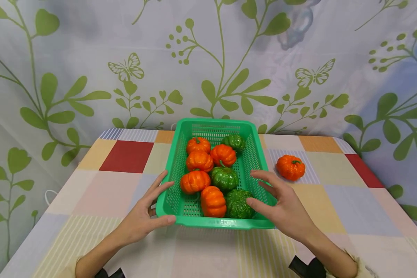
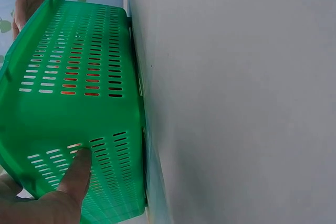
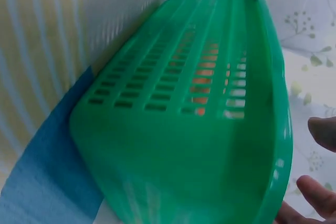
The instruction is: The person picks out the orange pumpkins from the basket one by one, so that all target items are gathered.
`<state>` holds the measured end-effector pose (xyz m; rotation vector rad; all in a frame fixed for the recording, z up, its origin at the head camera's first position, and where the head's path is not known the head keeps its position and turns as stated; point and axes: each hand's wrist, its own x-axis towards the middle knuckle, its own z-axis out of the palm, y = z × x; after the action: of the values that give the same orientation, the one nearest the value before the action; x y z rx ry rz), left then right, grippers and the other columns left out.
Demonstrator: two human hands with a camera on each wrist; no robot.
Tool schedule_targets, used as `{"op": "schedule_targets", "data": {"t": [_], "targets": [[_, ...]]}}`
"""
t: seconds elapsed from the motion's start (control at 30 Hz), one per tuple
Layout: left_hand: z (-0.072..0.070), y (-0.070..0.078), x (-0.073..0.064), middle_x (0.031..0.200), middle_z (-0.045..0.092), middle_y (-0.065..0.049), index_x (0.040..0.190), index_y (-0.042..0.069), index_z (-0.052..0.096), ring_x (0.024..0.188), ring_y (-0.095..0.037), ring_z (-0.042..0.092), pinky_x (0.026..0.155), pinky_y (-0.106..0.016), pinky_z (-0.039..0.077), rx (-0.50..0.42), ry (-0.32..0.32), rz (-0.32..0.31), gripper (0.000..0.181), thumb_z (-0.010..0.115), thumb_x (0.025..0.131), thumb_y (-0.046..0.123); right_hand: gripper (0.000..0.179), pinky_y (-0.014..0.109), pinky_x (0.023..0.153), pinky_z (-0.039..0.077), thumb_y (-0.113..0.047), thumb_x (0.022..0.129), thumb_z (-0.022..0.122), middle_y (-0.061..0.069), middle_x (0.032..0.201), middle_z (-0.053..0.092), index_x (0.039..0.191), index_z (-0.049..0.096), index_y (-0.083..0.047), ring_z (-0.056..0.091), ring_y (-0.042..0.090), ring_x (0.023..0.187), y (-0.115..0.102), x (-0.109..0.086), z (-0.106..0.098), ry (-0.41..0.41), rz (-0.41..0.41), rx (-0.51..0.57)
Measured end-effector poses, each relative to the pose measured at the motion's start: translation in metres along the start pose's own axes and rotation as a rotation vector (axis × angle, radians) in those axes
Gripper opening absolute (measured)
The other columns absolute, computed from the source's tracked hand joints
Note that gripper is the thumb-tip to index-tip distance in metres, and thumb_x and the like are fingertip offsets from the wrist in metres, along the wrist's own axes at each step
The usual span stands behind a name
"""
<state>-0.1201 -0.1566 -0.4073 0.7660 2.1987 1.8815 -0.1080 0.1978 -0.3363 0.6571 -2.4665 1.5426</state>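
Green basket had eight pumpkins aboard, one orange pumpkin sat outside, left hand and right hand flanking the rim, fingers loosely spread!

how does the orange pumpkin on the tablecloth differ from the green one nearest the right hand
The orange pumpkin is bright orange; the green pumpkin is dark green with paler speckles. The orange pumpkin sits on the tablecloth, outside the basket; the green pumpkin lies inside it. Both are rounded.

We have a green slotted basket upright between left hand and right hand, holding orange and green pumpkins.
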Motion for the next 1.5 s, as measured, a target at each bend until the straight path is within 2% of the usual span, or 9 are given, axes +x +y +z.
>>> {"op": "schedule_targets", "data": {"t": [0.1,0.27,0.43,0.57,0.9,1.1,1.5], "targets": [[0.000,0.000,0.001,0.165,0.001,0.002,0.152,0.001,0.033,0.129,-0.047,0.040,0.091,-0.032,0.053,0.000,-0.001,-0.001,0.072,0.071,0.090,0.006,0.050,0.029,0.104,0.042,-0.003,0.085,0.076,0.005,0.134,0.055,0.131,0.057,-0.009,0.052,0.021,0.126,-0.002,-0.001,0.005,-0.024,0.025,0.001],[0.000,-0.001,0.001,0.165,0.001,0.002,0.152,0.001,0.033,0.129,-0.047,0.041,0.090,-0.032,0.053,0.002,0.001,-0.002,0.072,0.070,0.090,0.005,0.048,0.036,0.104,0.042,-0.005,0.085,0.076,0.003,0.133,0.056,0.130,0.058,-0.010,0.050,0.017,0.126,-0.005,0.001,0.013,-0.063,0.031,0.019],[0.000,-0.001,0.001,0.165,0.001,0.002,0.152,0.002,0.034,0.129,-0.046,0.041,0.090,-0.032,0.053,0.001,0.005,-0.003,0.072,0.070,0.089,0.005,0.042,0.045,0.102,0.045,-0.006,0.086,0.076,0.006,0.131,0.057,0.124,0.061,-0.011,0.051,0.019,0.125,-0.005,0.005,0.025,-0.099,0.014,0.048],[0.000,-0.001,0.000,0.165,0.001,0.002,0.152,0.002,0.034,0.130,-0.045,0.042,0.090,-0.032,0.053,0.005,0.012,0.000,0.073,0.071,0.089,0.004,0.038,0.051,0.099,0.046,-0.012,0.086,0.077,0.008,0.129,0.059,0.121,0.063,-0.011,0.052,0.021,0.122,-0.006,0.011,0.036,-0.126,0.013,0.028],[0.001,0.000,0.000,0.165,0.001,0.000,0.151,0.001,0.035,0.128,-0.045,0.043,0.090,-0.031,0.053,0.009,0.012,0.011,0.072,0.071,0.089,0.004,0.039,0.053,0.097,0.047,-0.013,0.084,0.078,0.000,0.130,0.058,0.120,0.064,-0.007,0.052,0.021,0.122,-0.011,0.024,0.051,-0.215,0.022,-0.033],[0.001,-0.001,0.000,0.165,0.001,0.000,0.151,0.001,0.035,0.129,-0.046,0.042,0.090,-0.031,0.053,0.004,0.011,0.011,0.072,0.071,0.089,0.004,0.042,0.048,0.097,0.047,-0.016,0.085,0.077,0.005,0.133,0.058,0.124,0.063,-0.008,0.052,0.020,0.123,-0.012,0.031,0.056,-0.272,0.015,-0.117],[0.001,-0.002,0.000,0.165,0.000,0.000,0.151,0.001,0.034,0.129,-0.046,0.042,0.091,-0.032,0.053,-0.004,0.002,0.017,0.073,0.071,0.089,0.003,0.050,0.044,0.097,0.048,-0.018,0.087,0.076,0.004,0.135,0.057,0.132,0.059,-0.006,0.054,0.023,0.120,-0.005,0.041,0.061,-0.358,0.034,-0.167]]}}
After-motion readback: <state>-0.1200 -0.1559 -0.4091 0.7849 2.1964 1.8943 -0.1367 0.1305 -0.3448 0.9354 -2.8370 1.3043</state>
